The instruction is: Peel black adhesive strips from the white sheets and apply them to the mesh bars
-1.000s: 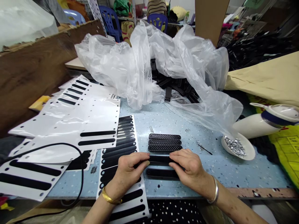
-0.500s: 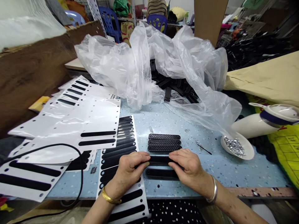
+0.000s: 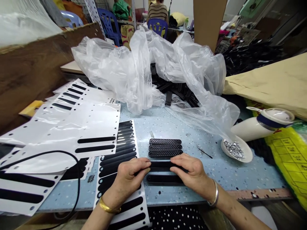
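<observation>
My left hand [image 3: 133, 172], thumb and fingers pinched, grips the left end of a long black plastic bar [image 3: 160, 164]. At its other end, my right hand [image 3: 189, 169] closes fingertips on the bar's edges. A second black bar [image 3: 163, 179] lies just in front, parallel, partly under my right fingers. Behind the held bar, several black bars with a lattice surface [image 3: 165, 147] lie in a row. A white sheet of black stickers [image 3: 131, 204] lies beneath my left wrist.
Further sticker sheets [image 3: 93, 127] and a black cable [image 3: 79, 179] are on the left. Clear plastic bags [image 3: 136, 70] with black parts [image 3: 178, 91] stand behind. To the right are a bowl [image 3: 247, 155] of small silvery pieces, a white bottle [image 3: 249, 127] and a thin black tool [image 3: 205, 152].
The view has shifted slightly, so the scene sits a little further left. Both hands stay at the ends of the same bar, with hardly any movement.
</observation>
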